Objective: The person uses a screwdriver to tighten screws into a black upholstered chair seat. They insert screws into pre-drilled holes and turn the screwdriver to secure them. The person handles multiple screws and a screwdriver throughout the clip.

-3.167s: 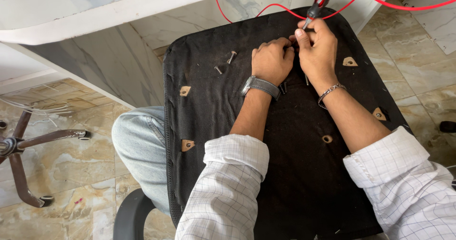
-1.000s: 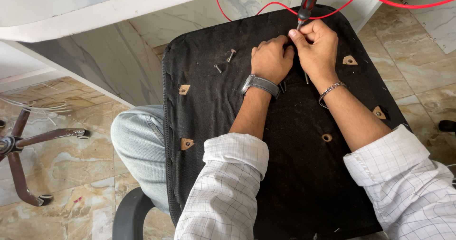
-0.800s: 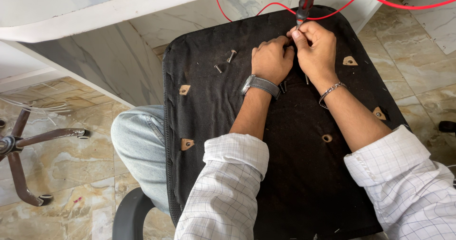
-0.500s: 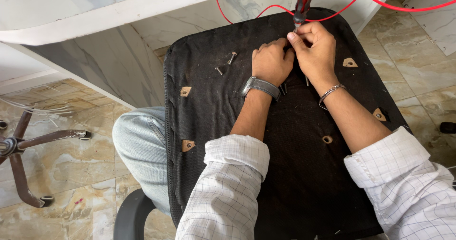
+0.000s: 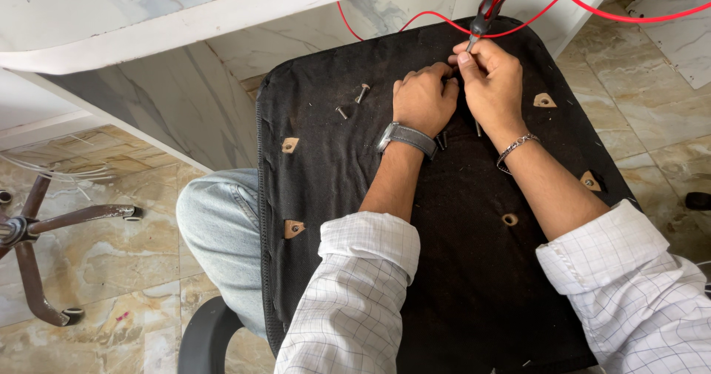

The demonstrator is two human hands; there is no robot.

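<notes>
Right hand (image 5: 492,81) grips a red screwdriver (image 5: 492,0) upright on the black seat (image 5: 459,270); left hand (image 5: 424,98), curled beside it, perhaps pinches a screw; two bolts (image 5: 354,100) lie nearby.

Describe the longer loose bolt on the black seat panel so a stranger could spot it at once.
Start at the black seat panel lying across the person's lap. Left of the left hand, near the panel's far edge, two loose fasteners lie on the fabric. The bolt is the longer, thicker one, farther from the person than the small screw.
</notes>
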